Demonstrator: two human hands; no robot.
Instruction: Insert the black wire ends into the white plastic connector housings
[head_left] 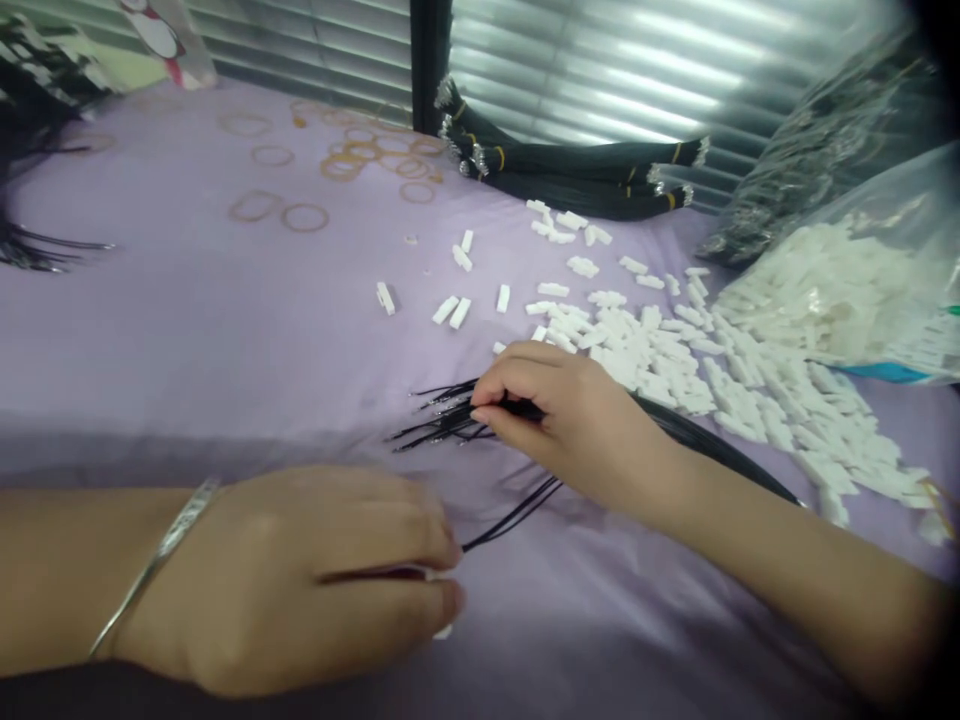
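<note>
A person works at a table (225, 330) covered in pale purple cloth, seen from above their hands.

At seven o'clock in the view, the left hand (300, 580) lies low on the cloth, a silver bangle (161, 555) on its wrist. Its fingers are curled closed, pinching the end of a few black wires (517, 515); a small white piece (442, 630) shows at the fingertips, though blur makes it hard to say whether it is gripped or merely lying under them.

Those wires run up toward two o'clock from the left hand, passing beneath the right hand (570, 420), which sits near the centre. The right hand is clenched around a bundle of black wires (450, 415), whose metal-tipped ends fan out toward nine o'clock, just beyond its fingertips.

At three o'clock from the right hand, touching its far side, spreads a heap of white plastic connectors (750, 380), spilling from a clear bag (847, 290). At twelve o'clock lie tied black wire bundles (585, 165); at eleven o'clock, scattered rubber bands (360, 155).

The risks, as I judge them: the loose fanned ends could tangle or slip from the right hand's grip if the left pulls its strands too sharply, and the right forearm, resting close beside the heap, could sweep connectors off the table.
</note>
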